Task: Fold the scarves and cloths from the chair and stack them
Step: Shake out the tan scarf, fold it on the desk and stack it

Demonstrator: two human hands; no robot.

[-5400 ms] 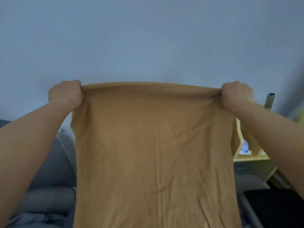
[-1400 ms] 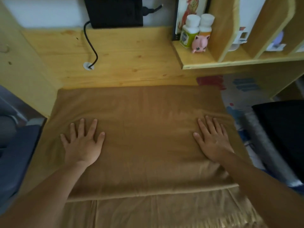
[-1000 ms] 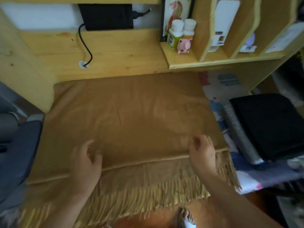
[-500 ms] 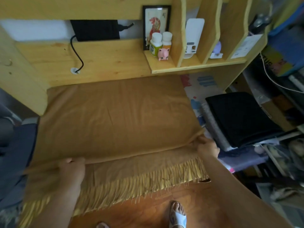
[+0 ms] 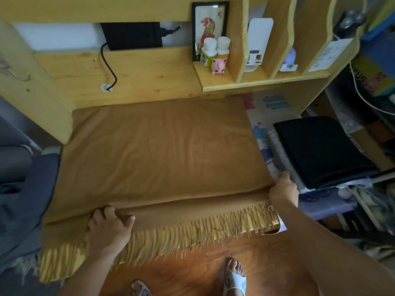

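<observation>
On the wooden desk [image 5: 136, 73], a mustard scarf [image 5: 158, 150] lies spread flat and folded over itself, its upper layer ending in a straight edge near the desk front; lower layer sticks out beneath, fringe [image 5: 192, 231] hanging over the desk edge. Left hand [image 5: 109, 227] rests at the fold's near edge, fingers curled onto the cloth; whether they pinch it cannot be told. Right hand [image 5: 283, 192] grips the scarf's right near corner, fingers closed on the fabric. Just right of the scarf, a folded black cloth [image 5: 320, 148] sits on a grey one [image 5: 280, 152]. Behind, on a shelf: two bottles [image 5: 214, 52], a pink figurine [image 5: 218, 66], a framed picture [image 5: 209, 18]. Black cable [image 5: 109, 67] runs down to a hole in the desk. Below, sandalled feet [image 5: 235, 276] on a wooden floor.
</observation>
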